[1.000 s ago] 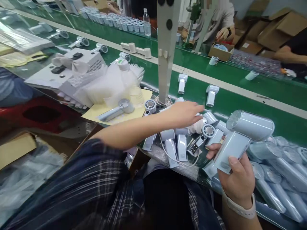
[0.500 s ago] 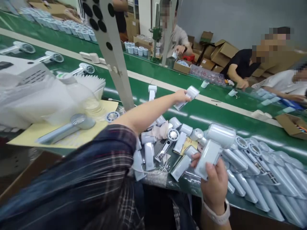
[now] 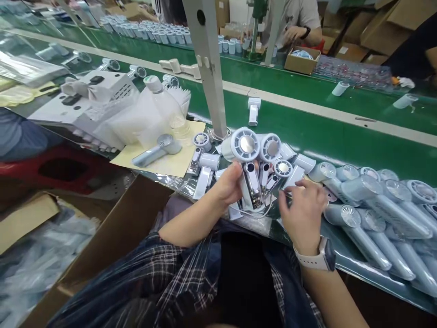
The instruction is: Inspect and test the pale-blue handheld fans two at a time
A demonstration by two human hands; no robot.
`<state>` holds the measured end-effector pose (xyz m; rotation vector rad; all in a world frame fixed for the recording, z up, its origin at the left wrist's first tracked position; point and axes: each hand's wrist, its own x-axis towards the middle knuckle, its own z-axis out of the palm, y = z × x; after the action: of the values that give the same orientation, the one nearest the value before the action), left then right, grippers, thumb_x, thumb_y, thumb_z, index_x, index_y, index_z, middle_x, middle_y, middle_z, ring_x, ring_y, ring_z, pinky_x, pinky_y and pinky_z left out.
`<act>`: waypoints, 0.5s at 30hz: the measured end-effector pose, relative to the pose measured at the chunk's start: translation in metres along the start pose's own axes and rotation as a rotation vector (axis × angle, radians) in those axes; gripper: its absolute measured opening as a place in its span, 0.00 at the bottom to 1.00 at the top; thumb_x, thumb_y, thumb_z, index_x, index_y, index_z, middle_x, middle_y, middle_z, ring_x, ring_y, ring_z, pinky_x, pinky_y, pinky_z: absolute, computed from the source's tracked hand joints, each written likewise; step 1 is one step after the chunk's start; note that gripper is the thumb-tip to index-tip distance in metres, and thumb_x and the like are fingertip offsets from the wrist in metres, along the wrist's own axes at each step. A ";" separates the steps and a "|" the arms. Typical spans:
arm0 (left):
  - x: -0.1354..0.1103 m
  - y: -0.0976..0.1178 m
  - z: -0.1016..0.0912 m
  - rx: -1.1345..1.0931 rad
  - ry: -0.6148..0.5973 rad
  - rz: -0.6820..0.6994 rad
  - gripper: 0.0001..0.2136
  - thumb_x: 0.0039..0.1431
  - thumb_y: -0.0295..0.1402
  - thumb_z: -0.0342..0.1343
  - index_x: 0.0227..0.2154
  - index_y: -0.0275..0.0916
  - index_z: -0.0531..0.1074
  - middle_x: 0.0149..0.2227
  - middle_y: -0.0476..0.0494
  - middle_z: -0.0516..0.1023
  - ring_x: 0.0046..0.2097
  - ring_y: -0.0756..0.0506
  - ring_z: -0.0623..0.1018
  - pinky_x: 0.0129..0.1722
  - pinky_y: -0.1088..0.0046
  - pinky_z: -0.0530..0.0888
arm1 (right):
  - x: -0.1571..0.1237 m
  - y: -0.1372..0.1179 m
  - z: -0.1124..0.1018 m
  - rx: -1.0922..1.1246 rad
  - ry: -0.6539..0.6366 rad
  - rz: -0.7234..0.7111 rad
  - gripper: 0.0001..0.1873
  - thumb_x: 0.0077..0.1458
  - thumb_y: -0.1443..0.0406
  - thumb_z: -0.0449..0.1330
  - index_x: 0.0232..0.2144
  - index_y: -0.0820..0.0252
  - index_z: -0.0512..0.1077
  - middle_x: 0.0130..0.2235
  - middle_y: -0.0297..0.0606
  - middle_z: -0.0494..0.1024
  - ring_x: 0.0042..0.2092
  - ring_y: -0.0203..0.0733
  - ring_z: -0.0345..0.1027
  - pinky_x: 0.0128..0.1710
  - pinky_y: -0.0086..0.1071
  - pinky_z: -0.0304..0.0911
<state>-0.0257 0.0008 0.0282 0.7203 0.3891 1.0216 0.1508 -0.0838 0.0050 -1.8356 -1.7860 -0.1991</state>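
My left hand (image 3: 230,184) is closed round the handle of a pale blue handheld fan (image 3: 246,145), its round vented end with a silver disc facing me and its handle open on a circuit board. A second such fan (image 3: 271,148) stands close against it on the right; whether my fingers hold that one too is hidden. My right hand (image 3: 303,209), with a white-strapped watch, hovers over the bench edge, thumb and fingers apart and nothing visible in it. Just beyond its fingers lies another fan (image 3: 300,167). More loose fans surround the held one.
Film-wrapped fans (image 3: 372,218) are heaped at the right. On yellow paper (image 3: 170,164) at the left lies a wrapped fan (image 3: 159,150), near a plastic bottle (image 3: 157,98). A metal post (image 3: 211,77) rises ahead, beside the green conveyor belt (image 3: 307,114). Co-workers sit across it.
My left arm has drawn back from over the belt, bringing a fan close to me. My right hand has let go of the fan it held. The view has turned left.
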 end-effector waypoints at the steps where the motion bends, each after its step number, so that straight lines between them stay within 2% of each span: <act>1: 0.004 0.003 -0.002 -0.012 0.010 0.020 0.33 0.42 0.67 0.74 0.33 0.41 0.75 0.39 0.42 0.86 0.48 0.36 0.87 0.51 0.57 0.84 | -0.003 0.001 0.008 -0.142 -0.044 -0.030 0.15 0.69 0.61 0.59 0.35 0.64 0.80 0.60 0.64 0.78 0.65 0.73 0.67 0.59 0.67 0.63; 3: 0.011 0.008 -0.003 -0.043 0.009 0.026 0.34 0.42 0.68 0.73 0.33 0.41 0.75 0.39 0.43 0.86 0.49 0.36 0.87 0.51 0.57 0.84 | -0.009 0.001 0.020 -0.284 -0.132 -0.097 0.11 0.65 0.65 0.63 0.32 0.66 0.79 0.67 0.67 0.72 0.70 0.79 0.61 0.61 0.72 0.61; 5: 0.015 0.010 -0.003 -0.045 0.010 0.022 0.37 0.40 0.73 0.69 0.31 0.41 0.72 0.36 0.42 0.84 0.49 0.34 0.86 0.48 0.57 0.84 | -0.011 -0.001 0.023 -0.282 -0.126 -0.116 0.09 0.62 0.67 0.63 0.30 0.66 0.78 0.69 0.68 0.70 0.72 0.81 0.58 0.63 0.75 0.58; 7: 0.015 0.009 -0.003 -0.002 0.043 0.029 0.42 0.36 0.80 0.63 0.29 0.41 0.69 0.33 0.41 0.82 0.48 0.34 0.86 0.45 0.59 0.84 | -0.010 -0.005 0.014 -0.127 -0.058 -0.074 0.10 0.64 0.66 0.61 0.30 0.63 0.77 0.67 0.65 0.74 0.72 0.79 0.60 0.64 0.74 0.58; 9: 0.013 0.007 -0.003 0.060 0.075 0.021 0.45 0.34 0.85 0.56 0.30 0.42 0.67 0.32 0.41 0.81 0.48 0.34 0.85 0.42 0.60 0.83 | -0.007 -0.010 -0.003 0.205 -0.065 0.028 0.11 0.68 0.60 0.60 0.36 0.59 0.78 0.57 0.57 0.83 0.64 0.68 0.73 0.60 0.64 0.68; 11: 0.010 0.006 -0.003 0.113 0.073 0.008 0.45 0.36 0.86 0.52 0.31 0.43 0.65 0.33 0.40 0.80 0.48 0.34 0.85 0.41 0.60 0.83 | -0.002 -0.018 -0.020 0.628 -0.263 0.153 0.15 0.69 0.52 0.61 0.42 0.56 0.79 0.39 0.47 0.87 0.45 0.55 0.83 0.47 0.49 0.77; 13: 0.008 0.008 -0.003 0.157 0.059 0.021 0.44 0.41 0.85 0.49 0.32 0.43 0.64 0.34 0.38 0.81 0.49 0.34 0.84 0.40 0.59 0.82 | 0.005 -0.028 -0.031 0.953 -0.541 0.241 0.20 0.66 0.47 0.64 0.42 0.56 0.80 0.25 0.38 0.82 0.30 0.47 0.79 0.33 0.39 0.75; 14: 0.006 0.009 -0.002 0.178 0.059 0.032 0.44 0.44 0.86 0.46 0.33 0.43 0.64 0.35 0.37 0.81 0.50 0.33 0.84 0.40 0.58 0.82 | 0.008 -0.034 -0.034 1.031 -0.632 0.259 0.21 0.65 0.46 0.66 0.39 0.57 0.81 0.22 0.36 0.80 0.26 0.45 0.76 0.30 0.36 0.73; 15: 0.005 0.010 -0.002 0.198 0.071 0.041 0.45 0.45 0.86 0.42 0.33 0.43 0.64 0.36 0.36 0.81 0.51 0.33 0.83 0.41 0.57 0.82 | 0.011 -0.038 -0.035 1.059 -0.663 0.261 0.22 0.64 0.45 0.67 0.35 0.58 0.82 0.21 0.35 0.78 0.24 0.43 0.74 0.28 0.35 0.71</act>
<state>-0.0305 0.0095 0.0337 0.8740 0.5448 1.0591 0.1246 -0.0929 0.0501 -1.3229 -1.4802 1.3262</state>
